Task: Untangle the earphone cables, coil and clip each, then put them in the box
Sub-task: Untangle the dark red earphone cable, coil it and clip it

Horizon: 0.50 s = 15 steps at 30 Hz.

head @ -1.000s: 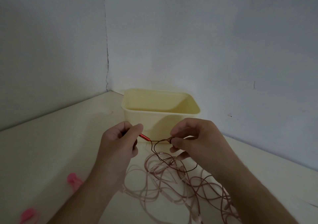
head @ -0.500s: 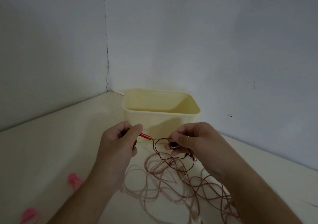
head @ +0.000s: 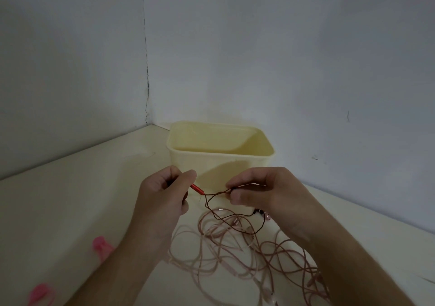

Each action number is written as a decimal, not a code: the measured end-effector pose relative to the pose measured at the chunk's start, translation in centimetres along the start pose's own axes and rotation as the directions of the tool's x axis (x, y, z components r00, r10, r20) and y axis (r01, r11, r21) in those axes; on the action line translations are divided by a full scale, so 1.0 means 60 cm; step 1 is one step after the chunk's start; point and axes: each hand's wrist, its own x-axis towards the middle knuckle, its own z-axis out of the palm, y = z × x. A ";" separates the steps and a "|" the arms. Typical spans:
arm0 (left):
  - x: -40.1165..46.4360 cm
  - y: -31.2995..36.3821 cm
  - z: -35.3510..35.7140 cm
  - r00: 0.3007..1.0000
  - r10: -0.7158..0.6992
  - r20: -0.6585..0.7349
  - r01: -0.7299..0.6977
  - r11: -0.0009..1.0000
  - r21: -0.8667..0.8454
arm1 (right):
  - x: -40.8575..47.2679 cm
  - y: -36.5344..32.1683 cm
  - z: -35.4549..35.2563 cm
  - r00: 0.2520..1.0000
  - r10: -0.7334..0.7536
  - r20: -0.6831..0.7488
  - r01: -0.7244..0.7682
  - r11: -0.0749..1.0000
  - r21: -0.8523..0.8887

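A tangle of earphone cables (head: 237, 242), dark red and pale pink, lies on the cream table in front of me. My left hand (head: 164, 197) pinches the red plug end (head: 197, 188) of the dark red cable between thumb and forefinger. My right hand (head: 261, 192) pinches the same cable a short way along, where two strands twist together. A loop of it hangs between my hands above the tangle. A dark earbud (head: 258, 211) dangles just under my right hand. The pale yellow box (head: 220, 162) stands open right behind my hands.
Two pink clips lie on the table to the left, one (head: 101, 247) near my left forearm and another (head: 41, 294) at the lower left edge. Grey walls meet in a corner behind the box. The table (head: 70, 200) stretches left of the cables.
My right hand has lifted slightly and shifted its pinch along the dark red cable; the earbud it held near its fingertips now hangs below it. My left hand has stayed in place.
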 end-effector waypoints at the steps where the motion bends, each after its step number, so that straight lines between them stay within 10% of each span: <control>1: 0.000 0.000 -0.001 1.000 -0.001 0.002 0.001 1.000 0.001 | 0.001 0.002 0.000 1.000 -0.021 0.014 0.021 0.999 -0.025; 15: 0.001 0.001 -0.002 1.000 -0.005 -0.010 0.006 1.000 0.026 | 0.002 0.006 0.000 0.999 -0.049 0.001 0.048 0.992 0.115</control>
